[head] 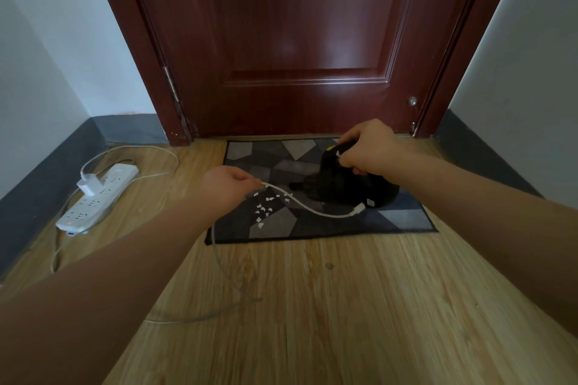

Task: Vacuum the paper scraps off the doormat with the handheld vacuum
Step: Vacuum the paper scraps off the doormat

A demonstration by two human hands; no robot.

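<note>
A grey and black patterned doormat (275, 225) lies on the wood floor before a dark red door. Several small white paper scraps (266, 206) sit on its left half. A black handheld vacuum (344, 184) with a yellow button rests on the mat's right half. My right hand (369, 147) grips its handle from above. My left hand (230, 186) pinches a white charging cable (309, 208) at the mat's left edge. The cable's plug end (359, 207) sits at the vacuum's rear; whether it is plugged in I cannot tell.
A white power strip (97, 197) with a white charger plugged in lies on the floor at left, by the dark baseboard. The cable loops loosely across the wood floor (219, 291) in front of the mat. The closed door (297, 40) stands right behind the mat.
</note>
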